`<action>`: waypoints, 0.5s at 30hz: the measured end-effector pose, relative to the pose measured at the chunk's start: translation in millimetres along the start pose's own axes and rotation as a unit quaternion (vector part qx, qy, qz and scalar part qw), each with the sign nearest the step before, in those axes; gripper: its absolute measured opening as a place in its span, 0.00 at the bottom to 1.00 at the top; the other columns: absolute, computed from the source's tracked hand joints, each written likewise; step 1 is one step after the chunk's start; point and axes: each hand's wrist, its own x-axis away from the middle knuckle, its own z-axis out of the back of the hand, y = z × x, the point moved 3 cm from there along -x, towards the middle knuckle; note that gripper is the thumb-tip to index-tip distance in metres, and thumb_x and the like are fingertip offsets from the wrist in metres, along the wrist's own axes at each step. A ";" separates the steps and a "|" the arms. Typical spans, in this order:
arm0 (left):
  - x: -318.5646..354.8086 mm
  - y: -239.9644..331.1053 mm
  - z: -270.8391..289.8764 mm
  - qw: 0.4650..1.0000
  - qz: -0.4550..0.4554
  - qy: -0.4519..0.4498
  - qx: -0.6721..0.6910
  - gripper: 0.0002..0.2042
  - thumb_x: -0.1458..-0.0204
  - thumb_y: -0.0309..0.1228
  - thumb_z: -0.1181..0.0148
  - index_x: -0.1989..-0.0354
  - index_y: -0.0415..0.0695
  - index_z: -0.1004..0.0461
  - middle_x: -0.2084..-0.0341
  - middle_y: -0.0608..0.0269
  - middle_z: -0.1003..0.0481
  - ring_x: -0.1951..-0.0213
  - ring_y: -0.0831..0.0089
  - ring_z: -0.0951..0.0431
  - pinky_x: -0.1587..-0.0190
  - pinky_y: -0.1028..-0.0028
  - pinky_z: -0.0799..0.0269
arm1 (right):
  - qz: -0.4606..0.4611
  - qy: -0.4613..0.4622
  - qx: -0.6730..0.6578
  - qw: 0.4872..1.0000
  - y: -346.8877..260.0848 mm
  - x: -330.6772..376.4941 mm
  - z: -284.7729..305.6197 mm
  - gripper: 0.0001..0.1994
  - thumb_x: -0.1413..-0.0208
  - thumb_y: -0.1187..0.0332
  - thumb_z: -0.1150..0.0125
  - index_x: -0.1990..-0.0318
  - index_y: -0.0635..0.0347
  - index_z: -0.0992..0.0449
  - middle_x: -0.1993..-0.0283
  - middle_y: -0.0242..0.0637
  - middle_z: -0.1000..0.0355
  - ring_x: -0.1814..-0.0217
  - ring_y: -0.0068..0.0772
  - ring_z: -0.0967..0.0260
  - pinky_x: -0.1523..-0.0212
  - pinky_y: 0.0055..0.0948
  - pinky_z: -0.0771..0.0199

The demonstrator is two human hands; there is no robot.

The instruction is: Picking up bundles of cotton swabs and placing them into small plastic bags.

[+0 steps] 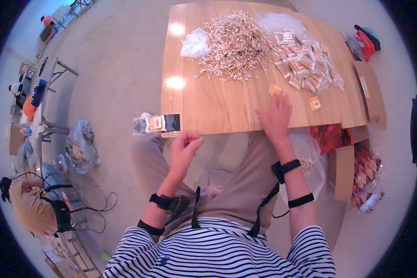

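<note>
My left hand [186,146] is closed, thumb against curled fingers, just off the table's near edge; whether anything is in it I cannot make out. Beside it, a small pack of cotton swabs [155,123] with a printed card lies on clear plastic over a dark pad [173,123] at the table's left corner. Stretched out over the near edge, my right hand [275,118] has its fingers apart. Its fingertips reach a small orange-yellow card [274,89]. Another such card [314,103] lies to its right. A large heap of loose cotton swabs [236,44] covers the table's far middle.
Many bagged swab packs [308,65] are piled on the wooden table [208,102], far right. Crumpled clear bags [195,43] lie beside the heap. Cardboard boxes [343,171] and a clear bag [299,153] stand below the right edge. Another person [32,204] sits at far left.
</note>
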 end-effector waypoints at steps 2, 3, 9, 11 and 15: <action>0.0 -2.2 -4.0 1.000 0.001 0.005 -0.018 0.05 0.47 0.27 0.35 0.66 0.44 0.26 0.76 0.74 0.29 0.73 0.85 0.31 0.72 0.80 0.37 | 0.041 -0.015 -0.038 0.998 -28.0 -20.3 -3.2 0.44 0.47 0.43 0.36 0.31 0.64 0.41 0.26 0.57 0.50 0.22 0.60 0.58 0.26 0.56 0.57; -1.2 -3.3 -6.7 1.000 -0.006 -0.003 -0.021 0.06 0.48 0.27 0.34 0.66 0.43 0.26 0.76 0.74 0.29 0.73 0.85 0.32 0.72 0.81 0.37 | 0.082 -0.030 -0.074 0.993 -46.2 -33.6 -6.6 0.42 0.47 0.45 0.37 0.31 0.62 0.40 0.26 0.57 0.49 0.22 0.60 0.58 0.26 0.57 0.56; -17.3 2.1 -9.5 0.989 -0.076 -0.016 -0.126 0.11 0.49 0.28 0.33 0.61 0.38 0.25 0.74 0.68 0.27 0.69 0.77 0.27 0.65 0.76 0.30 | 0.031 -0.156 -0.051 0.986 -84.9 -80.0 -51.0 0.41 0.45 0.46 0.38 0.28 0.57 0.43 0.25 0.57 0.52 0.21 0.58 0.61 0.26 0.60 0.60; -29.6 9.6 -6.9 0.978 -0.101 -0.011 -0.185 0.12 0.48 0.30 0.34 0.58 0.38 0.25 0.69 0.63 0.23 0.65 0.72 0.23 0.60 0.72 0.26 | 0.045 -0.153 -0.034 0.987 -95.5 -74.1 -53.6 0.41 0.44 0.46 0.39 0.28 0.57 0.43 0.24 0.56 0.53 0.21 0.58 0.61 0.26 0.60 0.60; -82.7 31.5 -14.7 0.901 -0.265 0.014 -0.344 0.22 0.50 0.32 0.32 0.48 0.36 0.28 0.52 0.45 0.25 0.48 0.53 0.25 0.46 0.63 0.29 | 0.096 -0.099 -0.052 0.989 -100.2 -52.5 -46.9 0.37 0.41 0.47 0.42 0.30 0.60 0.40 0.25 0.58 0.53 0.21 0.58 0.60 0.27 0.61 0.57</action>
